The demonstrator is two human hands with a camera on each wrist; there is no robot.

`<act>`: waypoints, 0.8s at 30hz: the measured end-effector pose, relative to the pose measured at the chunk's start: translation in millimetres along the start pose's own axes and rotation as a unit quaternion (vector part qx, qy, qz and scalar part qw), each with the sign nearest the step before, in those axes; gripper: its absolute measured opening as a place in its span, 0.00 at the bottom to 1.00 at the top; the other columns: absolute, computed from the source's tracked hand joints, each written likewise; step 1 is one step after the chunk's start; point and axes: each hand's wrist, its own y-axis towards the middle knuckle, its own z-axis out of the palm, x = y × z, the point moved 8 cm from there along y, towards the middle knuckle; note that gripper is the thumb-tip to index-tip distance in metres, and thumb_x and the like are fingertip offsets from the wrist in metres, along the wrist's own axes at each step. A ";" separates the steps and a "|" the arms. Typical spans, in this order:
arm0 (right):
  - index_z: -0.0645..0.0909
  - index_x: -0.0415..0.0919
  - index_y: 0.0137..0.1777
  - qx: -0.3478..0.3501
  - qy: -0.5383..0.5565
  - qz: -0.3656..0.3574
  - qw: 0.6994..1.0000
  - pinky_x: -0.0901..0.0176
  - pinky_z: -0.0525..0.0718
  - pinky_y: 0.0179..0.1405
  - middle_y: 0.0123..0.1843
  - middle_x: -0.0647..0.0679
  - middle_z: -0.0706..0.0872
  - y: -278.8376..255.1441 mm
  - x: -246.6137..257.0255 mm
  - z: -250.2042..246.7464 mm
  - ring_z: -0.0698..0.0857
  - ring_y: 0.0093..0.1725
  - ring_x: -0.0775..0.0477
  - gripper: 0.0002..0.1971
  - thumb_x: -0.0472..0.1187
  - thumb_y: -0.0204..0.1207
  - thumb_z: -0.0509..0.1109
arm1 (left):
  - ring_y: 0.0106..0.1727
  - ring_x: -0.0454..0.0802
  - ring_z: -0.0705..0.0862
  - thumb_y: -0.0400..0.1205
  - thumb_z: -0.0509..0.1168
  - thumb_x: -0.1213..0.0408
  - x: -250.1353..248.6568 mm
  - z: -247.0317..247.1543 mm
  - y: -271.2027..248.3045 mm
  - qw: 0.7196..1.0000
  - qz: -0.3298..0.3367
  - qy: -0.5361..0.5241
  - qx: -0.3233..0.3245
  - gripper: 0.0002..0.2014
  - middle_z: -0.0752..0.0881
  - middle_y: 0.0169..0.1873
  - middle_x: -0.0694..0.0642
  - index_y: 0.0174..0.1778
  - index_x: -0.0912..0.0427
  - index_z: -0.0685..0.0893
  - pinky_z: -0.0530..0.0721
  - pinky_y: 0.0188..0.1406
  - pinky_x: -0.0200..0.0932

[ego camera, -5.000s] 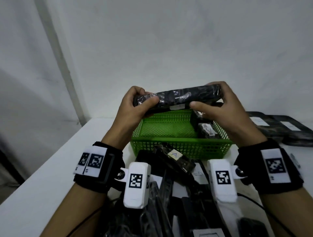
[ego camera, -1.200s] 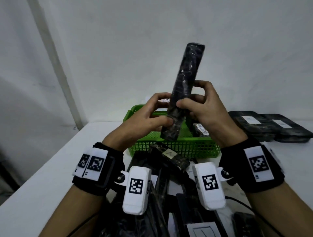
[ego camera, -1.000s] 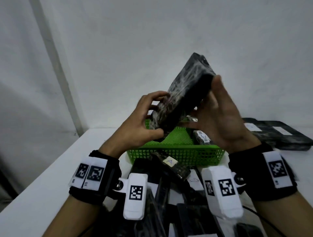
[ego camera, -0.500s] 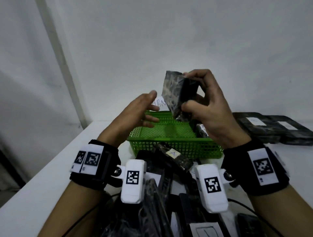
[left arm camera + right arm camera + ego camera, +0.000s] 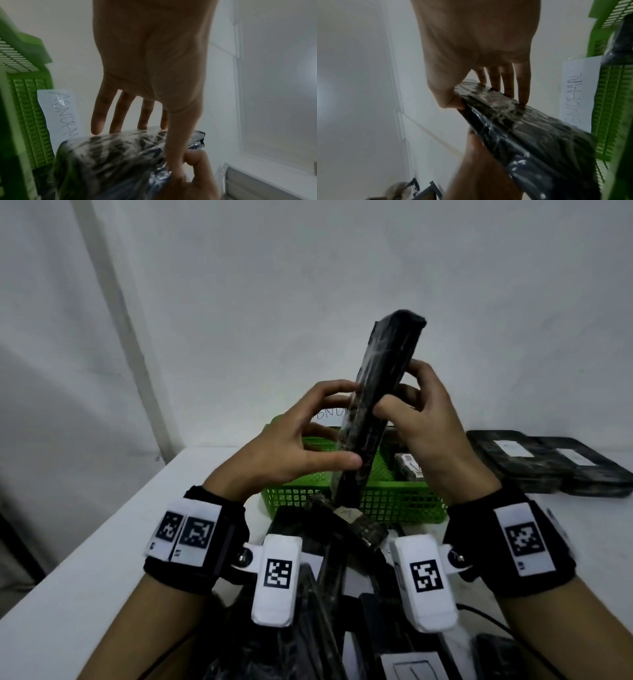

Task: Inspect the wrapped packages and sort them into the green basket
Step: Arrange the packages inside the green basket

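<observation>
Hands both grip one black wrapped package (image 5: 375, 409) upright over green basket (image 5: 387, 503): left hand (image 5: 291, 450) low, right hand (image 5: 424, 422) mid.

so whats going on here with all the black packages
A person is checking a long black plastic-wrapped package, holding it nearly upright above the green basket with both hands: the left hand grips its lower part, the right hand its middle. One wrapped package already lies in the basket, whose paper label appears to read ABNORMAL. More packages are piled in front, and two lie on the table to the right.
</observation>
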 end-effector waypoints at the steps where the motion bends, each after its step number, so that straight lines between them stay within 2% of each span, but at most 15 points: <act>1: 0.70 0.53 0.77 -0.007 -0.027 -0.025 0.999 0.54 0.89 0.51 0.62 0.50 0.89 -0.7 4.2 -0.7 0.91 0.57 0.51 0.34 0.45 0.69 0.75 | 0.65 0.45 0.86 0.75 0.75 0.47 -2.2 0.3 0.0 1.000 0.005 -0.014 -0.007 0.33 0.79 0.73 0.36 0.76 0.37 0.71 0.84 0.66 0.51; 3: 0.68 0.54 0.77 0.010 -0.085 -0.079 0.993 0.61 0.89 0.52 0.65 0.54 0.86 -2.3 11.9 1.9 0.88 0.61 0.55 0.37 0.44 0.66 0.76 | 0.67 0.47 0.86 0.79 0.66 0.44 -7.6 -5.1 -0.1 0.998 0.014 -0.055 -0.039 0.29 0.81 0.72 0.42 0.77 0.39 0.71 0.86 0.64 0.52; 5: 0.66 0.52 0.79 0.047 -0.133 -0.126 0.982 0.67 0.85 0.60 0.70 0.56 0.82 -4.1 18.1 6.1 0.83 0.69 0.60 0.40 0.39 0.68 0.80 | 0.66 0.49 0.88 0.84 0.60 0.43 -13.7 -15.3 -0.2 0.991 0.020 -0.107 -0.083 0.24 0.84 0.69 0.43 0.77 0.33 0.70 0.88 0.61 0.56; 7: 0.66 0.50 0.81 0.083 -0.177 -0.165 0.967 0.75 0.78 0.66 0.74 0.55 0.78 -5.1 22.4 8.4 0.78 0.74 0.63 0.41 0.32 0.71 0.81 | 0.61 0.53 0.90 0.86 0.56 0.47 -17.9 -21.9 0.3 0.981 0.021 -0.167 -0.102 0.20 0.86 0.66 0.43 0.75 0.29 0.71 0.90 0.54 0.54; 8: 0.66 0.49 0.82 0.096 -0.201 -0.183 0.958 0.77 0.75 0.67 0.75 0.54 0.78 -5.2 23.7 9.4 0.76 0.75 0.63 0.41 0.30 0.72 0.80 | 0.57 0.55 0.92 0.86 0.56 0.50 -18.9 -23.2 0.6 0.977 0.025 -0.184 -0.103 0.20 0.87 0.65 0.44 0.75 0.31 0.72 0.91 0.50 0.52; 9: 0.66 0.49 0.83 0.104 -0.224 -0.197 0.949 0.76 0.74 0.69 0.76 0.53 0.77 -5.1 24.4 8.9 0.76 0.76 0.61 0.42 0.28 0.72 0.80 | 0.54 0.54 0.92 0.86 0.58 0.55 -20.2 -23.3 1.0 0.976 0.034 -0.187 -0.103 0.20 0.87 0.63 0.46 0.74 0.34 0.73 0.90 0.47 0.50; 10: 0.66 0.50 0.84 0.109 -0.245 -0.205 0.941 0.70 0.74 0.73 0.77 0.52 0.76 -4.9 24.9 8.6 0.75 0.77 0.58 0.42 0.28 0.72 0.79 | 0.50 0.50 0.92 0.85 0.61 0.59 -20.9 -23.0 0.5 0.977 0.042 -0.179 -0.106 0.20 0.87 0.60 0.46 0.73 0.39 0.75 0.90 0.44 0.48; 13: 0.66 0.52 0.86 0.125 -0.303 -0.213 0.921 0.48 0.74 0.79 0.79 0.52 0.74 -5.9 23.4 10.5 0.73 0.80 0.49 0.45 0.28 0.69 0.76 | 0.39 0.41 0.88 0.80 0.63 0.69 -17.7 -25.2 -0.2 0.976 0.050 -0.166 -0.135 0.16 0.88 0.47 0.42 0.62 0.48 0.78 0.87 0.36 0.40; 16: 0.64 0.54 0.87 0.127 -0.331 -0.208 0.911 0.42 0.70 0.82 0.82 0.53 0.71 -7.2 24.1 13.9 0.69 0.82 0.48 0.46 0.31 0.70 0.77 | 0.32 0.39 0.86 0.84 0.62 0.79 -14.6 -30.3 -1.6 0.971 0.051 -0.164 -0.166 0.13 0.88 0.38 0.42 0.54 0.54 0.77 0.85 0.30 0.36; 19: 0.63 0.56 0.86 0.115 -0.341 -0.195 0.913 0.39 0.68 0.83 0.81 0.54 0.73 -6.9 25.8 9.6 0.69 0.80 0.52 0.45 0.43 0.69 0.78 | 0.23 0.35 0.80 0.85 0.59 0.82 -7.7 -34.0 -4.1 0.966 0.021 -0.189 -0.175 0.14 0.86 0.29 0.41 0.54 0.56 0.76 0.80 0.24 0.30; 20: 0.65 0.56 0.85 0.118 -0.339 -0.179 0.916 0.43 0.70 0.81 0.79 0.55 0.75 -5.4 24.1 7.5 0.72 0.78 0.53 0.44 0.46 0.68 0.80 | 0.23 0.35 0.81 0.86 0.59 0.80 -4.1 -35.5 -5.0 0.963 0.008 -0.203 -0.174 0.13 0.86 0.30 0.42 0.57 0.56 0.78 0.80 0.24 0.30; 22: 0.68 0.57 0.82 0.138 -0.331 -0.135 0.924 0.65 0.74 0.72 0.75 0.54 0.78 1.4 20.9 5.5 0.77 0.72 0.57 0.45 0.48 0.66 0.86 | 0.30 0.41 0.87 0.88 0.61 0.72 4.7 -41.8 -5.3 0.965 -0.016 -0.189 -0.180 0.12 0.89 0.40 0.48 0.64 0.54 0.80 0.87 0.31 0.35; 23: 0.69 0.57 0.81 0.151 -0.340 -0.118 0.921 0.70 0.74 0.65 0.73 0.52 0.79 9.3 21.1 8.3 0.78 0.70 0.56 0.46 0.49 0.63 0.87 | 0.36 0.46 0.89 0.88 0.62 0.67 11.1 -48.2 -3.6 0.970 -0.026 -0.156 -0.185 0.13 0.89 0.46 0.53 0.67 0.52 0.81 0.91 0.37 0.41; 24: 0.70 0.57 0.80 0.162 -0.358 -0.107 0.913 0.69 0.77 0.62 0.72 0.50 0.79 19.3 21.8 10.9 0.79 0.68 0.53 0.46 0.50 0.61 0.88 | 0.41 0.49 0.90 0.89 0.62 0.63 17.3 -54.7 -1.4 0.973 -0.039 -0.118 -0.193 0.13 0.89 0.50 0.54 0.69 0.50 0.80 0.92 0.42 0.44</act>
